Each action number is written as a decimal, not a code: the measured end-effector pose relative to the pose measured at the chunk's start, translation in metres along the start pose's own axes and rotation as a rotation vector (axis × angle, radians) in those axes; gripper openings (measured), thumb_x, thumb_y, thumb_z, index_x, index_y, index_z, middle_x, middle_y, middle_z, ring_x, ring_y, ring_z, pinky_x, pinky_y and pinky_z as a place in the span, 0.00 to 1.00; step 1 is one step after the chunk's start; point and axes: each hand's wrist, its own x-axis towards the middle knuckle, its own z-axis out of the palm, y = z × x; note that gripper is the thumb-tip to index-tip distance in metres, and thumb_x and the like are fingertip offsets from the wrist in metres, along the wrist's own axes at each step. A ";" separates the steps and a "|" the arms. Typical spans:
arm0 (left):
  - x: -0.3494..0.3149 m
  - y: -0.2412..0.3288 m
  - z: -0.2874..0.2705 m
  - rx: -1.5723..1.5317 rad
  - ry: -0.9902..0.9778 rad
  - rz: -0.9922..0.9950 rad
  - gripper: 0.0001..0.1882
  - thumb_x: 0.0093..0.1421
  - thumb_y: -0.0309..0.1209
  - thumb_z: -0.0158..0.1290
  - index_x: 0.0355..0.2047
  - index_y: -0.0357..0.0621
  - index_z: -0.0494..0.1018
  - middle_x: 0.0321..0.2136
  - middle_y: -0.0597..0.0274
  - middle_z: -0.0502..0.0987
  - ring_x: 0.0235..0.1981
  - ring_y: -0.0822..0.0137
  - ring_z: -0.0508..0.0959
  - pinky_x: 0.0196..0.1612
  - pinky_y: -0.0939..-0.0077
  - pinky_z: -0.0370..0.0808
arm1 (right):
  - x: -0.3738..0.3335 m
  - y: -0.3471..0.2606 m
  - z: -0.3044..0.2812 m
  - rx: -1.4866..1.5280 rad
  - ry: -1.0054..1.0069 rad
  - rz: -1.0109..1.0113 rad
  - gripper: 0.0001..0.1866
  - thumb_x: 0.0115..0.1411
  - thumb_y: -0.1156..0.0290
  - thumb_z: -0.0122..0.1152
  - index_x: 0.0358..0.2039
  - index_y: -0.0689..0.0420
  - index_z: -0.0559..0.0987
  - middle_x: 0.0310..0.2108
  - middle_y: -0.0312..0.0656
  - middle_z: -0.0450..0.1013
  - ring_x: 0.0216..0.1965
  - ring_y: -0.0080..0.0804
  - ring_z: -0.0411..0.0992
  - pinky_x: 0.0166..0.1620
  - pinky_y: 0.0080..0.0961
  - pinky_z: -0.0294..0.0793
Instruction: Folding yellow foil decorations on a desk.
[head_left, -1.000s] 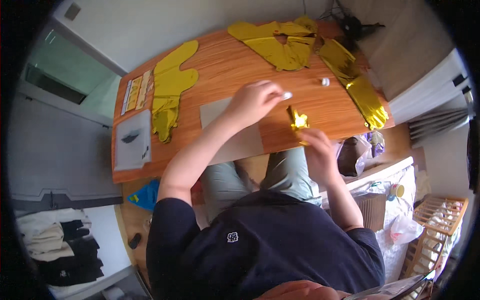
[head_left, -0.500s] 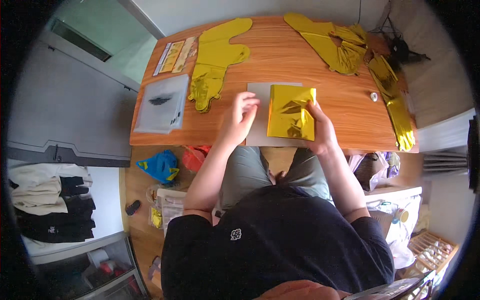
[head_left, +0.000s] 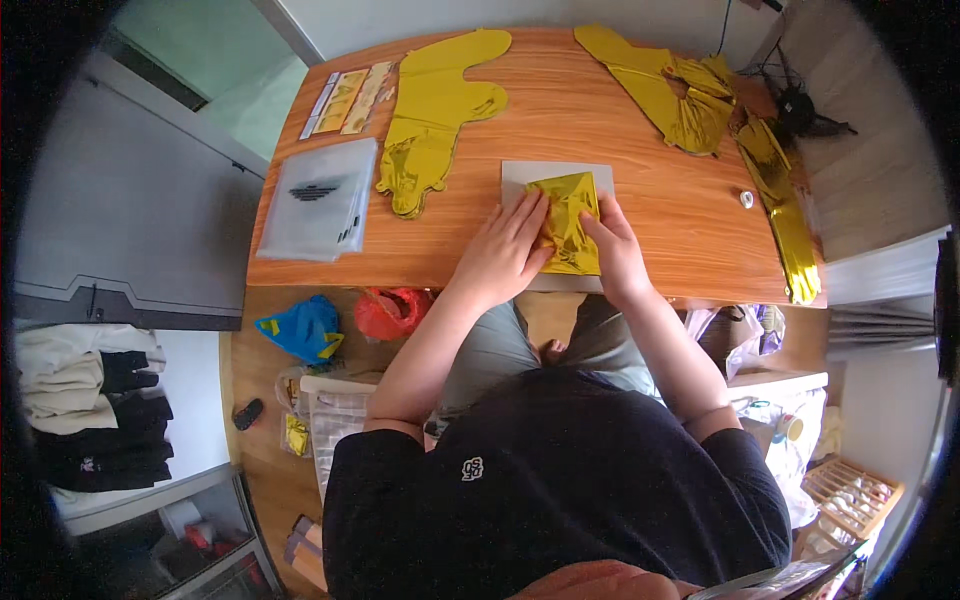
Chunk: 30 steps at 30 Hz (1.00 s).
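Observation:
A folded gold foil balloon [head_left: 570,225] lies on a grey rectangular sheet [head_left: 556,170] near the table's front edge. My left hand [head_left: 505,252] rests flat on the balloon's left side, fingers stretched out. At the right edge, my right hand [head_left: 617,250] grips the foil, its thumb on top and its other fingers partly hidden. Flat, unfolded gold foil balloons lie farther off: one stack [head_left: 430,120] at the left back, another [head_left: 670,95] at the right back. A long gold foil piece [head_left: 785,215] runs along the table's right edge.
Clear plastic bags [head_left: 318,200] lie in a pile on the left of the wooden table [head_left: 545,100], with printed strips [head_left: 345,100] behind them. A small white roll [head_left: 746,199] sits at the right. Blue bag [head_left: 303,328] and red bag [head_left: 392,312] are on the floor.
My left hand has come down from the air onto the balloon. The packet has shifted left onto the grey sheet and looks narrower and more creased, with my right hand still at its right edge.

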 end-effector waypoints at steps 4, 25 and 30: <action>0.001 -0.001 0.005 -0.002 0.012 0.011 0.36 0.68 0.39 0.53 0.71 0.33 0.58 0.71 0.41 0.60 0.72 0.44 0.60 0.72 0.49 0.60 | 0.009 0.005 -0.017 -0.385 -0.094 -0.235 0.24 0.73 0.74 0.52 0.67 0.61 0.65 0.59 0.45 0.73 0.58 0.30 0.71 0.61 0.25 0.70; 0.020 -0.024 -0.010 -0.007 -0.181 0.182 0.41 0.69 0.53 0.52 0.74 0.45 0.54 0.74 0.51 0.55 0.75 0.49 0.54 0.76 0.47 0.51 | 0.006 -0.022 -0.030 -1.757 -0.351 -0.499 0.44 0.66 0.41 0.56 0.73 0.58 0.61 0.74 0.47 0.56 0.76 0.45 0.51 0.76 0.53 0.46; 0.028 -0.037 -0.011 0.113 -0.398 0.220 0.47 0.67 0.60 0.50 0.77 0.52 0.46 0.77 0.53 0.48 0.78 0.51 0.46 0.77 0.45 0.47 | 0.009 -0.018 -0.036 -1.806 -0.357 -0.508 0.47 0.65 0.38 0.55 0.74 0.57 0.59 0.75 0.47 0.55 0.76 0.45 0.51 0.75 0.55 0.45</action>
